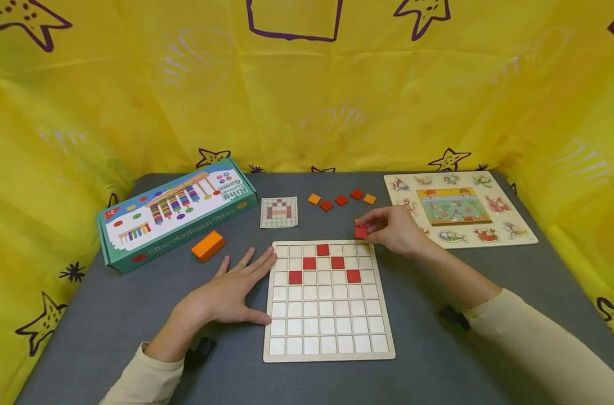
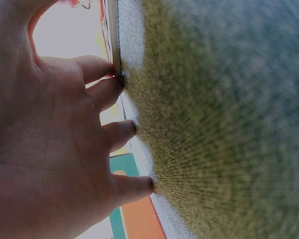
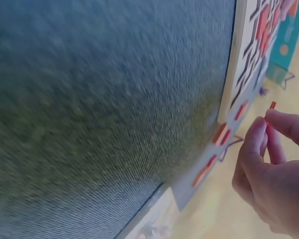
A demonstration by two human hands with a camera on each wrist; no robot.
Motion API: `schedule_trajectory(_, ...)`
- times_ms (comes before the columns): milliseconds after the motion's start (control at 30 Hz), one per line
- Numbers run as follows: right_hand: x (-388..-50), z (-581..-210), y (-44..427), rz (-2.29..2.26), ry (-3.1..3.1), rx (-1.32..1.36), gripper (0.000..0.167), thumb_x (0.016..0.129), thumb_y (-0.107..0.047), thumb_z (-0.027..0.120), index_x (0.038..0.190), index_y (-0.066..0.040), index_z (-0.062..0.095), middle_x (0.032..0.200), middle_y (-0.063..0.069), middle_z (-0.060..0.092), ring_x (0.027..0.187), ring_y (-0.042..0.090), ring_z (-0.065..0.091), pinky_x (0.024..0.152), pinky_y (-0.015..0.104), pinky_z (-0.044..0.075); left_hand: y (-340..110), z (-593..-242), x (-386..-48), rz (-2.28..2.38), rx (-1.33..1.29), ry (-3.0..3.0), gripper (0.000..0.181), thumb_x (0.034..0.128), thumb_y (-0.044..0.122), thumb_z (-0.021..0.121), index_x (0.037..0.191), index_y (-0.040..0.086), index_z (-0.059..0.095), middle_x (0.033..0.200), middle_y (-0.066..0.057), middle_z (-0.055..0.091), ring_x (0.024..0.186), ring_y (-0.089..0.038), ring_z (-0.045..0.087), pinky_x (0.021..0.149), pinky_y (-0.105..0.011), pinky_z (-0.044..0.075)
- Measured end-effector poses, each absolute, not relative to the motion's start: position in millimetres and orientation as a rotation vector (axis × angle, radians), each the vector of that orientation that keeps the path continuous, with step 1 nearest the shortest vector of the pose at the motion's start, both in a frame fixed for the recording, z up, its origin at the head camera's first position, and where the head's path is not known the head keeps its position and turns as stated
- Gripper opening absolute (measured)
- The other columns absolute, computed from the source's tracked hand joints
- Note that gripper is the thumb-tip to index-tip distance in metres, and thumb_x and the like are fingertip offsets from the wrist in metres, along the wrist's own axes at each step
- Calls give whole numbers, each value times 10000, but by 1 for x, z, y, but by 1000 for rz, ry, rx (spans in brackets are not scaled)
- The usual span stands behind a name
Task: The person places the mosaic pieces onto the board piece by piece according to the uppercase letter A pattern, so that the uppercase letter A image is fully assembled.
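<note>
Right hand [image 1: 397, 231] pinches a thin, square, plain red tile [image 1: 361, 232].

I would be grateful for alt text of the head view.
A right hand pinches a red tile near the far right corner of a grid board bearing five red tiles, while the left hand rests at the board's left edge. Beyond it lie a pattern card and loose tiles.
</note>
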State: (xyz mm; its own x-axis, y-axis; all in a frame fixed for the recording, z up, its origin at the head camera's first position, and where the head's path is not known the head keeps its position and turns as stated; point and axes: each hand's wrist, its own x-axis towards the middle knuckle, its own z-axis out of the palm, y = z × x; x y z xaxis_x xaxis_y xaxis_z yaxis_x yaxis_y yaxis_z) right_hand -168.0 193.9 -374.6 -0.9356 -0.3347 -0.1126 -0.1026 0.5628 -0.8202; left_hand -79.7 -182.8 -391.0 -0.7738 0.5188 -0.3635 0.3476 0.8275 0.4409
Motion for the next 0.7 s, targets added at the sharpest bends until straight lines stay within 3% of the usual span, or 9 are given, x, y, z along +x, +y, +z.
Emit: schedule_trajectory(700,-111,-386,192,-1219,2456,-492,280,793,12,826,1054,-82,790,927,49,725,833,173,642,744,227,542,-183,-390,-79,484,651,2544,1234,782,638,832,1694,218,114,1774,11,19,1623,-412,2,1176,-796,-34)
